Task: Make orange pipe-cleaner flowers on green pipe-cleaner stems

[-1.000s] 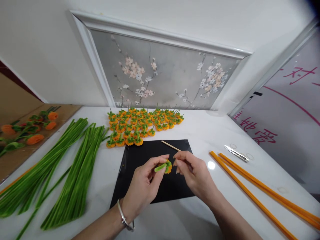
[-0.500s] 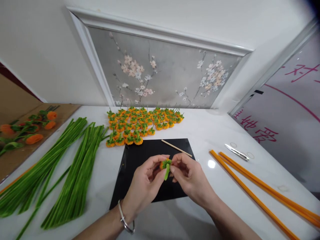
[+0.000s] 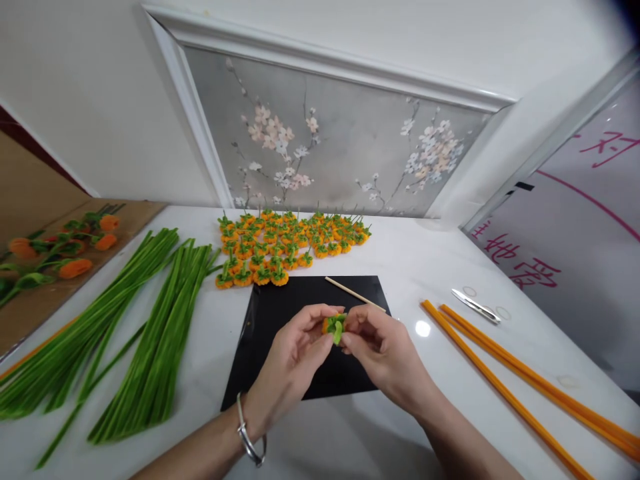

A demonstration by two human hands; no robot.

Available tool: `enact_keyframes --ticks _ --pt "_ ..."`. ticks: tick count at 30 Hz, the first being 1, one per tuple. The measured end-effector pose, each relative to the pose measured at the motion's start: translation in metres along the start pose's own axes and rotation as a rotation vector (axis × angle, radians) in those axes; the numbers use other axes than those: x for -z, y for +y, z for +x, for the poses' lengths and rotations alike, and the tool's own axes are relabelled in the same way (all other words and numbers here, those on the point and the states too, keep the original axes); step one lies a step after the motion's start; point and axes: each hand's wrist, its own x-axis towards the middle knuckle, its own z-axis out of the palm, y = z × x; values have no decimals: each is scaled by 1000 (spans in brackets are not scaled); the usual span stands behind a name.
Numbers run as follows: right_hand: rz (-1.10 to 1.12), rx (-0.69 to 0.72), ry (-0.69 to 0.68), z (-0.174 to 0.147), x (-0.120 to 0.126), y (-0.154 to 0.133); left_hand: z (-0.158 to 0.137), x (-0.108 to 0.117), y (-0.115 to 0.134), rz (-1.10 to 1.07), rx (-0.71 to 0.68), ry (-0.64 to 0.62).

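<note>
Between my hands is a small orange flower head [image 3: 336,327] made of fuzzy pipe cleaner, with green leaves and a short green stem facing me. My left hand [image 3: 303,353] is closed on its left side, thumb and fingers pinching it. From the right, the thumb and index finger of my right hand [image 3: 385,350] grip the green part. Both hands are above a black mat [image 3: 280,307]. A thin wooden stick [image 3: 355,293] lies on the mat's far right part.
Rows of similar orange flower heads [image 3: 270,247] stand behind the mat. Green pipe cleaners [image 3: 155,347] lie at left beside a cardboard box [image 3: 145,217] picturing orange flowers. Orange pipe cleaners [image 3: 525,387], silver snips [image 3: 475,307] and clear rings [image 3: 503,313] are at right.
The green stem on the flower head, which hung down longer before, now looks shorter and bent toward me. My hands stay in nearly the same place; the view has shifted slightly.
</note>
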Motion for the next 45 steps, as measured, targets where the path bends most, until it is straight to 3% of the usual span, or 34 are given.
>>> enact_keyframes --ticks 4,11,17,23,30,38,45 --pt "-64 42 35 -2 -1 4 1 -1 0 -31 8 19" --pt "-290 287 111 0 -2 3 4 -2 4 2 24 77" --pt "-193 173 97 -3 0 4 4 -1 -1 53 -35 122" --pt "-384 376 138 -1 -4 9 4 -3 -5 44 -19 126" --pt "-242 292 152 2 -5 7 5 -3 -1 -27 20 107" --pt "-278 355 243 0 -9 14 4 -4 -1 -107 20 128" --pt "-233 354 237 3 -8 13 3 -4 1 -104 12 99"
